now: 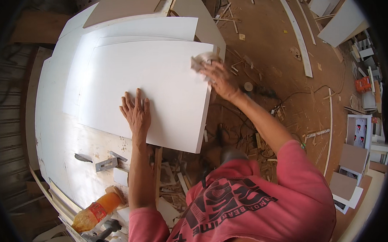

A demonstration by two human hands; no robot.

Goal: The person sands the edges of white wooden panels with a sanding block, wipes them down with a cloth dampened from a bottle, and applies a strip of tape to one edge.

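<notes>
My left hand (135, 112) lies with fingers spread on a white board (171, 104) at the top of a stack of white panels (105, 29). My right hand (218, 81) grips a crumpled pale cloth (204, 60) at the board's right edge, slightly blurred. Below the board, on the worn white worktop (61, 159), are metal fittings (106, 163) and a dark blade-like piece (83, 158).
An orange-filled plastic bottle (88, 218) and a dark tool (106, 233) sit at the lower left. Wood strips (298, 34), cables and scraps lie on the brown floor (273, 52). Cut panels (350, 179) and an orange box (362, 84) line the right side.
</notes>
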